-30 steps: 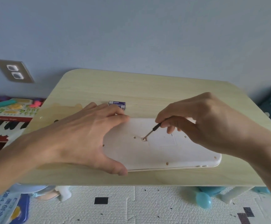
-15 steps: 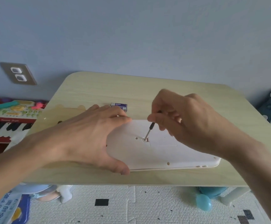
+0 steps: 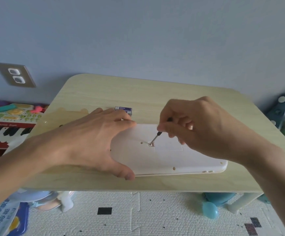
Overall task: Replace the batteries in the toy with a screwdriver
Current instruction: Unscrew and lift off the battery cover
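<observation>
While right hand point(image 3: 201, 126) turns screwdriver point(image 3: 155, 137), battery pack point(image 3: 123, 110) label unreadable.

Left hand point(image 3: 87, 142) spread flat, thumb & fingers splayed, pressing down; right hand point(image 3: 198, 128) w/ fingertips pinched, wrist raised, both forearms reaching in from below.

White toy point(image 3: 169, 160) face-down on table; screwdriver point(image 3: 155, 137) tip in screw hole.

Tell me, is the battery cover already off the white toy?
No, the cover still sits flush in the toy, and the screwdriver held by the right hand is on its screw.
</observation>
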{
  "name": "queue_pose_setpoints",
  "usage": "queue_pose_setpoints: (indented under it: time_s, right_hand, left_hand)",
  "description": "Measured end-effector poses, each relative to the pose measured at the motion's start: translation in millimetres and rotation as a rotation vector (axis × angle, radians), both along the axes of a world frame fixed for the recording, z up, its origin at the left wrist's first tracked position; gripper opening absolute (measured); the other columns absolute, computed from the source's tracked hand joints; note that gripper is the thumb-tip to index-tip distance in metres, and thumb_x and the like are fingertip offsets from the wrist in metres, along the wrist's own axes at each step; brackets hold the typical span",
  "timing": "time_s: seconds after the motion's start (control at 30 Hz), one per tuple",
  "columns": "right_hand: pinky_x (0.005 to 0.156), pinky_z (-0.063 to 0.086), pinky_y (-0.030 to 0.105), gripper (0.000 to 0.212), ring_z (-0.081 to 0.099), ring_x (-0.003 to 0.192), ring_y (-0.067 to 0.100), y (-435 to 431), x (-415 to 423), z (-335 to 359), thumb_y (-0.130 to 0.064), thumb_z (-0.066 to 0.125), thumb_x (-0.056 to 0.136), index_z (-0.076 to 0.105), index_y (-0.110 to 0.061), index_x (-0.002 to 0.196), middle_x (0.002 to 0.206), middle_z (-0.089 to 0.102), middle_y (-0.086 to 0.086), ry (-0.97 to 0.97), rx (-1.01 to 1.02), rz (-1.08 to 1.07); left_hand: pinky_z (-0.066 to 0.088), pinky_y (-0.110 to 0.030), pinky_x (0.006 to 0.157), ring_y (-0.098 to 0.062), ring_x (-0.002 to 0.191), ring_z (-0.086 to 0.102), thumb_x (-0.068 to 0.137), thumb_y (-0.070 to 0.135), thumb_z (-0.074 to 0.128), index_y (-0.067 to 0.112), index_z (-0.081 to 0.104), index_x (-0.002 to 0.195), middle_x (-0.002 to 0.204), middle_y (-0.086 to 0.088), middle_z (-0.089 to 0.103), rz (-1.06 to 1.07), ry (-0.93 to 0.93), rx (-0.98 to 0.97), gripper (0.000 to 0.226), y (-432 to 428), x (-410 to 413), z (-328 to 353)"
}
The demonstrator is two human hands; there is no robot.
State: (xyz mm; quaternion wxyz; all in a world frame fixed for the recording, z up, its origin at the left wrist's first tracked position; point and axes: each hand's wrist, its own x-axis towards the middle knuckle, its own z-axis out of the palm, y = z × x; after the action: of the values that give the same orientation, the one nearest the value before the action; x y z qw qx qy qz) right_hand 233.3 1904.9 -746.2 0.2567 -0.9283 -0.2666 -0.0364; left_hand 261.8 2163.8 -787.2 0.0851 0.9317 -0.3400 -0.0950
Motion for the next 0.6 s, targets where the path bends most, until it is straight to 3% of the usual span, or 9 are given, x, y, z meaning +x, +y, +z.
queue_pose_setpoints:
  time_s: [0.13, 0.23, 0.33, 0.43, 0.6]
  right_hand:
    - [0.061, 0.059, 0.025, 0.021, 0.075, 0.068, 0.004, -6.3, -2.4, 7.3, -0.004, 0.058, 0.101, 0.074, -0.016, 0.098, 0.076, 0.076, -0.011, 0.075, -0.029, -0.003]
    - [0.055, 0.050, 0.018, 0.030, 0.064, 0.057, -0.004, -1.2, -1.3, 2.3, -0.031, 0.059, 0.102, 0.074, -0.018, 0.080, 0.060, 0.066, -0.019, -0.081, -0.081, -0.041]
    - [0.057, 0.040, 0.010, 0.022, 0.057, 0.056, -0.010, 3.1, -1.3, -2.8, -0.030, 0.064, 0.100, 0.075, -0.019, 0.085, 0.046, 0.047, -0.026, -0.133, -0.078, -0.073]
    - [0.059, 0.048, 0.014, 0.004, 0.066, 0.064, -0.001, -0.4, -3.1, -0.7, -0.023, 0.066, 0.098, 0.069, -0.024, 0.101, 0.059, 0.063, -0.017, -0.051, -0.051, -0.033]
    - [0.064, 0.058, 0.023, 0.024, 0.074, 0.073, 0.004, -10.1, -6.0, 7.1, -0.003, 0.058, 0.100, 0.074, -0.020, 0.101, 0.079, 0.077, -0.012, 0.116, -0.078, -0.006]
  left_hand:
    - [0.020, -0.015, 0.100, 0.012, 0.108, 0.020, 0.050, 0.104, 0.060, 0.043, 0.038, 0.153, 0.138, 0.039, 0.027, 0.001, 0.005, 0.001, 0.122, -0.7, 0.5, 0.0]
    - [0.020, -0.016, 0.105, 0.009, 0.123, 0.025, 0.049, 0.105, 0.058, 0.043, 0.037, 0.155, 0.147, 0.035, 0.028, -0.002, -0.004, 0.008, 0.125, -0.6, 1.1, -1.6]
    - [0.020, -0.016, 0.105, 0.010, 0.123, 0.024, 0.049, 0.107, 0.056, 0.043, 0.035, 0.157, 0.147, 0.035, 0.027, 0.000, -0.007, 0.004, 0.127, 0.5, 0.4, -1.9]
    - [0.019, -0.014, 0.105, 0.016, 0.117, 0.018, 0.051, 0.105, 0.059, 0.042, 0.034, 0.158, 0.148, 0.036, 0.025, 0.005, -0.001, -0.010, 0.127, 1.6, -0.5, -1.3]
    - [0.021, -0.015, 0.105, 0.013, 0.115, 0.020, 0.052, 0.102, 0.062, 0.039, 0.035, 0.159, 0.149, 0.035, 0.027, 0.008, 0.003, -0.016, 0.127, 2.2, -0.2, -3.0]
